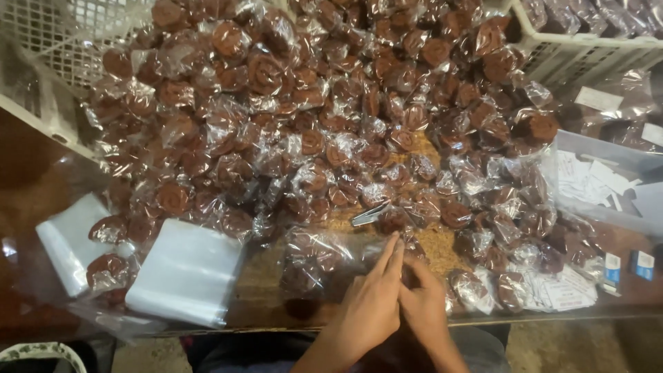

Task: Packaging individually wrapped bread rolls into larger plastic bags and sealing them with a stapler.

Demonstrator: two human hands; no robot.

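Note:
My left hand (369, 307) and my right hand (426, 304) are pressed side by side at the table's near edge. The left hand's fingers are straight and together, lying against the right end of a clear bag (314, 262) that holds several brown rolled sweets. My right hand is curled just behind it, its fingertips hidden by the left hand. A big heap of single wrapped brown sweets (311, 110) covers the table beyond the hands.
Two stacks of empty clear bags (186, 273) (65, 245) lie at the near left. Metal tongs (369, 214) rest among the sweets. White crates (55, 41) (587, 52) stand at the back corners. Paper labels (566, 293) and two small blue-and-white boxes (611, 268) lie at the right.

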